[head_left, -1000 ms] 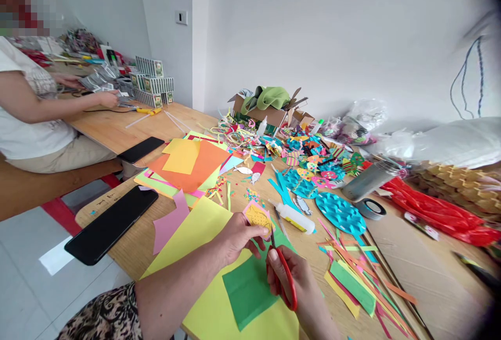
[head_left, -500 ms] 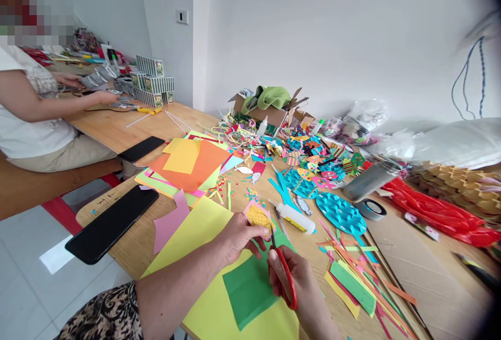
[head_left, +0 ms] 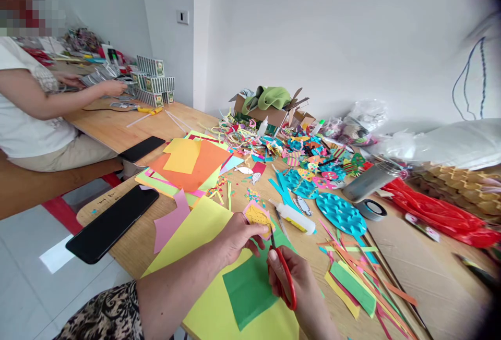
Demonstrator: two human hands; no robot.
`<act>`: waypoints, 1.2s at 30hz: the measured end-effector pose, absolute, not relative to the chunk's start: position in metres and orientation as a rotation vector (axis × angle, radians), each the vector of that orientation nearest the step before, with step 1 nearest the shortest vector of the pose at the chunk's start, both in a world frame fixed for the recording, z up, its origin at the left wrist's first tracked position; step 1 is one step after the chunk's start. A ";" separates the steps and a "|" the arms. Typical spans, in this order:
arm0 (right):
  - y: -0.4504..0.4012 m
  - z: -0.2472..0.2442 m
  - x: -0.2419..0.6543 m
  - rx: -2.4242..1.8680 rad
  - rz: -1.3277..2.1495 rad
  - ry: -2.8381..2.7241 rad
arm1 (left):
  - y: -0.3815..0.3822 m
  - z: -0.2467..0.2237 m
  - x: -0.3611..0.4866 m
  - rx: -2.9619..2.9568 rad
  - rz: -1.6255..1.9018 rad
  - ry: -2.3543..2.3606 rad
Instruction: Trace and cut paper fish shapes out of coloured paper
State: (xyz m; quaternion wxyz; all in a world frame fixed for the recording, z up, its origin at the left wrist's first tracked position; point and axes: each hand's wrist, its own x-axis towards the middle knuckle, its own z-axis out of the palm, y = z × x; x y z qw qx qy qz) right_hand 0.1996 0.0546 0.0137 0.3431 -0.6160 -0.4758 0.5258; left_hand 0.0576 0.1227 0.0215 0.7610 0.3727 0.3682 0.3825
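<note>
A pink paper piece with a yellow, dotted fish shape [head_left: 257, 216] on it is pinched in my left hand [head_left: 240, 238]. My right hand [head_left: 295, 275] is wrapped round the red handles of the scissors [head_left: 288, 277], whose blades point up at the right edge of that paper. Below both hands lie a green paper sheet [head_left: 248, 290] and a large yellow sheet [head_left: 203, 225]. Just beyond my right hand, a white glue bottle [head_left: 295, 218] lies on its side.
Black phones [head_left: 113, 224] and orange paper [head_left: 195, 165] are at the left. Paper strips [head_left: 352, 282], a grey tape roll [head_left: 371, 209], a metal bottle [head_left: 370, 179] and blue ovals [head_left: 340, 213] lie to the right. Another person [head_left: 43, 100] handles grey items at the far left.
The other person's near hand has moved slightly up and right, toward the stacked boxes. My hands, the scissors and the paper look almost unmoved.
</note>
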 end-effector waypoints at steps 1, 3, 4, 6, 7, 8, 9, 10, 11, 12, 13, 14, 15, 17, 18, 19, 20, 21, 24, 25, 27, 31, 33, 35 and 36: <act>0.055 0.013 0.200 -1.596 1.370 -1.238 | 0.123 0.021 0.058 0.818 0.832 0.800; 0.055 0.013 0.199 -1.584 1.381 -1.247 | 0.122 0.020 0.058 0.829 0.833 0.799; 0.055 0.014 0.199 -1.579 1.385 -1.253 | 0.122 0.020 0.058 0.832 0.833 0.801; 0.055 0.014 0.199 -1.578 1.383 -1.261 | 0.121 0.020 0.058 0.835 0.834 0.803; 0.055 0.015 0.199 -1.578 1.379 -1.264 | 0.121 0.020 0.058 0.834 0.837 0.802; 0.055 0.015 0.199 -1.579 1.376 -1.268 | 0.121 0.020 0.059 0.832 0.839 0.801; 0.055 0.014 0.199 -1.580 1.373 -1.271 | 0.121 0.020 0.059 0.832 0.839 0.800; 0.055 0.014 0.200 -1.579 1.373 -1.272 | 0.121 0.020 0.059 0.831 0.840 0.800; 0.055 0.014 0.200 -1.577 1.375 -1.270 | 0.121 0.020 0.059 0.830 0.838 0.799; 0.055 0.014 0.200 -1.578 1.375 -1.265 | 0.122 0.020 0.059 0.828 0.835 0.799; 0.055 0.015 0.200 -1.582 1.375 -1.260 | 0.122 0.020 0.059 0.826 0.833 0.798; 0.054 0.015 0.200 -1.587 1.375 -1.255 | 0.122 0.020 0.059 0.825 0.832 0.797; 0.054 0.016 0.200 -1.590 1.377 -1.253 | 0.121 0.020 0.059 0.823 0.833 0.795; 0.054 0.018 0.200 -1.596 1.388 -1.259 | 0.121 0.019 0.059 0.823 0.835 0.792; 0.054 0.019 0.199 -1.597 1.395 -1.261 | 0.121 0.019 0.059 0.822 0.835 0.791; 0.054 0.019 0.199 -1.596 1.400 -1.260 | 0.121 0.019 0.059 0.820 0.836 0.791; 0.054 0.020 0.199 -1.598 1.401 -1.258 | 0.121 0.019 0.059 0.817 0.836 0.791; 0.054 0.020 0.199 -1.604 1.397 -1.254 | 0.121 0.019 0.059 0.814 0.835 0.791; 0.055 0.021 0.198 -1.622 1.378 -1.251 | 0.122 0.020 0.059 0.811 0.831 0.794; 0.055 0.021 0.198 -1.624 1.374 -1.254 | 0.122 0.020 0.059 0.811 0.828 0.795; 0.055 0.023 0.198 -1.620 1.369 -1.261 | 0.121 0.020 0.059 0.809 0.823 0.793; 0.055 0.024 0.197 -1.643 1.367 -1.250 | 0.121 0.020 0.059 0.797 0.846 0.813; 0.055 0.022 0.197 -1.653 1.370 -1.245 | 0.121 0.020 0.059 0.791 0.858 0.825; 0.055 0.018 0.198 -1.642 1.376 -1.240 | 0.121 0.019 0.060 0.793 0.860 0.829; 0.055 0.016 0.198 -1.631 1.377 -1.237 | 0.121 0.019 0.060 0.796 0.857 0.828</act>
